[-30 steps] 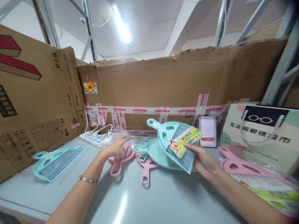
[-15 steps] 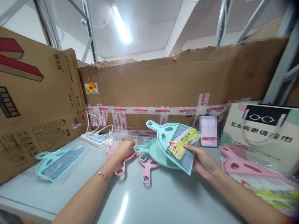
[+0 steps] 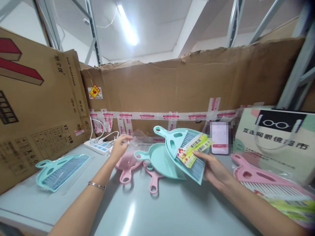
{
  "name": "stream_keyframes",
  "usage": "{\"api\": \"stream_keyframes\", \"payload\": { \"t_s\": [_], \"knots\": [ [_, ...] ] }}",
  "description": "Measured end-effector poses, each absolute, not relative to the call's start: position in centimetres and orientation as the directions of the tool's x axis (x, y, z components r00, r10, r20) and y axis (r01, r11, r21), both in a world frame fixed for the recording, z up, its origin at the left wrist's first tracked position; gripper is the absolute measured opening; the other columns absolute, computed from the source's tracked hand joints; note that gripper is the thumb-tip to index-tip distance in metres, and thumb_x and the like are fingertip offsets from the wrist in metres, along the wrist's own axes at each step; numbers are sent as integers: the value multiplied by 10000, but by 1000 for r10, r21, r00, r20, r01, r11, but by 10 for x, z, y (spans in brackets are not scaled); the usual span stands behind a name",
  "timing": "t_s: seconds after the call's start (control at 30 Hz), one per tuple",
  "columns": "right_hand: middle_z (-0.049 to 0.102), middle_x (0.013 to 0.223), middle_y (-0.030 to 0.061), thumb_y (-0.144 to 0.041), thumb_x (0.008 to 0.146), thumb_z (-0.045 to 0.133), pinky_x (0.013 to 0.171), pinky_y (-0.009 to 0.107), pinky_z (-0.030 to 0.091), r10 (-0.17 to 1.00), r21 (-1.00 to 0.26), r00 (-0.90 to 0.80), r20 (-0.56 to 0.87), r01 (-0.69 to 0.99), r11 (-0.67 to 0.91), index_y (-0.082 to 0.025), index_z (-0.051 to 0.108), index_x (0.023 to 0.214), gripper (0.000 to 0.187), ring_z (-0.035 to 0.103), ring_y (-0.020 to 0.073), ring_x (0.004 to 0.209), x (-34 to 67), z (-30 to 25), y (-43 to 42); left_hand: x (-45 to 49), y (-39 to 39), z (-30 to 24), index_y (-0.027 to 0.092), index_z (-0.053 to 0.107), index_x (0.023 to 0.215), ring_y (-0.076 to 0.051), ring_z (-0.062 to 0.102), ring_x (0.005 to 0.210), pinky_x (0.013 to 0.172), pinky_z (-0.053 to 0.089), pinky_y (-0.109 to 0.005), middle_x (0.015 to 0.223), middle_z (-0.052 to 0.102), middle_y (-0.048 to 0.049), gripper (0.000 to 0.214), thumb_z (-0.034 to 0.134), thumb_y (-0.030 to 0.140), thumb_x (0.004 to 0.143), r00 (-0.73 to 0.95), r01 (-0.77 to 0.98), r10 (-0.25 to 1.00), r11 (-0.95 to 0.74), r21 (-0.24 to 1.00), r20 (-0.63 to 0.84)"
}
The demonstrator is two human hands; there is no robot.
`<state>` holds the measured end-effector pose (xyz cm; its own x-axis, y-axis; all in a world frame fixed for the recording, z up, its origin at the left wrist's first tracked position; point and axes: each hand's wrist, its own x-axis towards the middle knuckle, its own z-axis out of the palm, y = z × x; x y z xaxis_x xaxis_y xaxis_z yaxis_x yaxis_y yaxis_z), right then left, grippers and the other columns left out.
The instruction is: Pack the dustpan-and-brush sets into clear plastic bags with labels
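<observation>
My right hand (image 3: 214,168) is closed round a teal dustpan (image 3: 173,141) with a grey-bristled brush (image 3: 195,167) and a yellow-green label card (image 3: 192,152) laid against it; the thumb presses on the card. My left hand (image 3: 120,147) is raised over the table, fingers partly bent and apart, the fingertips beside crumpled clear plastic bags (image 3: 144,136). Whether they touch the plastic is unclear. Below it lies a pink dustpan (image 3: 126,164). A second teal dustpan (image 3: 158,160) rests partly over another pink handled piece (image 3: 154,183) and reaches behind the held set.
A bagged teal dustpan set (image 3: 62,170) lies at left, pink sets (image 3: 261,175) at right. A power strip (image 3: 98,147), a phone (image 3: 220,137) and a printed paper bag (image 3: 278,141) stand at the back. Cardboard walls (image 3: 152,88) enclose the table (image 3: 157,213).
My left hand has lifted off the pink dustpan and moved left and up. The lower teal dustpan has shifted left. My right hand has stayed nearly still with its set.
</observation>
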<state>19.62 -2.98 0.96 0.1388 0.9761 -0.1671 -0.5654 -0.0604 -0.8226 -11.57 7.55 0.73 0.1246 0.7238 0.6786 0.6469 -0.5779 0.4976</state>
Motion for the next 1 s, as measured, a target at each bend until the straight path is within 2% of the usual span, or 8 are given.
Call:
{"api": "stream_keyframes", "payload": {
  "t_s": [0.07, 0.2, 0.3, 0.43, 0.53, 0.6, 0.83, 1.0],
  "knots": [
    [720, 879, 76, -86, 693, 636, 692, 345, 580, 978, -823, 143, -151, -566, -45, -156, 571, 1105, 423, 686, 230, 746, 196, 8, -29, -122, 77, 11, 193, 679, 838, -173, 562, 895, 707, 444, -272, 925, 612, -45, 309, 439, 99, 667, 1, 613, 692, -571, 546, 722],
    [722, 853, 73, -83, 692, 634, 690, 352, 581, 979, -825, 145, -142, -565, -36, -152, 566, 1111, 431, 685, 234, 739, 196, 7, -29, -123, 75, 14, 203, 708, 835, -158, 536, 820, 711, 432, -273, 846, 537, -35, 293, 480, 150, 658, -36, 615, 653, -582, 532, 757],
    [721, 858, 69, -90, 687, 640, 703, 357, 579, 979, -826, 153, -136, -563, -27, -158, 562, 1117, 442, 685, 234, 741, 195, 8, -30, -124, 72, 19, 206, 711, 846, -150, 522, 776, 665, 421, -258, 848, 547, -31, 329, 478, 159, 618, -160, 526, 673, -561, 639, 722],
    [720, 860, 75, -104, 670, 657, 719, 370, 573, 980, -831, 147, -134, -556, -30, -153, 567, 1109, 451, 684, 244, 751, 196, 8, -30, -136, 72, 30, 162, 690, 819, -133, 528, 664, 596, 399, -237, 778, 632, -30, 320, 521, 178, 548, -308, 95, 837, -446, 890, 452],
    [719, 870, 79, -130, 664, 679, 732, 377, 569, 984, -833, 130, -124, -552, -32, -157, 574, 1096, 446, 682, 248, 764, 196, 6, -30, -146, 69, 41, 139, 658, 676, -127, 542, 629, 594, 404, -228, 668, 630, -17, 217, 567, 166, 481, -347, -185, 879, -405, 895, 327],
    [719, 873, 73, -139, 660, 687, 743, 385, 566, 985, -832, 127, -120, -555, -29, -168, 577, 1092, 446, 681, 251, 774, 196, 5, -31, -150, 64, 48, 140, 643, 627, -136, 555, 639, 618, 420, -236, 648, 629, -12, 174, 553, 164, 480, -389, -231, 857, -446, 865, 339],
    [718, 877, 80, -126, 628, 695, 755, 395, 551, 994, -861, 28, -109, -503, -80, -173, 614, 974, 359, 679, 263, 804, 203, 19, -34, -144, 43, 62, 149, 629, 520, -168, 555, 632, 648, 441, -285, 619, 624, -44, 95, 536, 165, 513, -190, -63, 865, -482, 874, 464],
    [721, 841, 95, -173, 581, 742, 678, 360, 552, 988, -940, -89, -126, -307, -147, -158, 628, 874, 316, 685, 264, 744, 206, 21, -38, -138, 49, 51, 174, 627, 531, -155, 541, 640, 626, 438, -276, 631, 612, -31, 83, 566, 227, 551, 47, -137, 842, -527, 839, 537]
  ]
}}
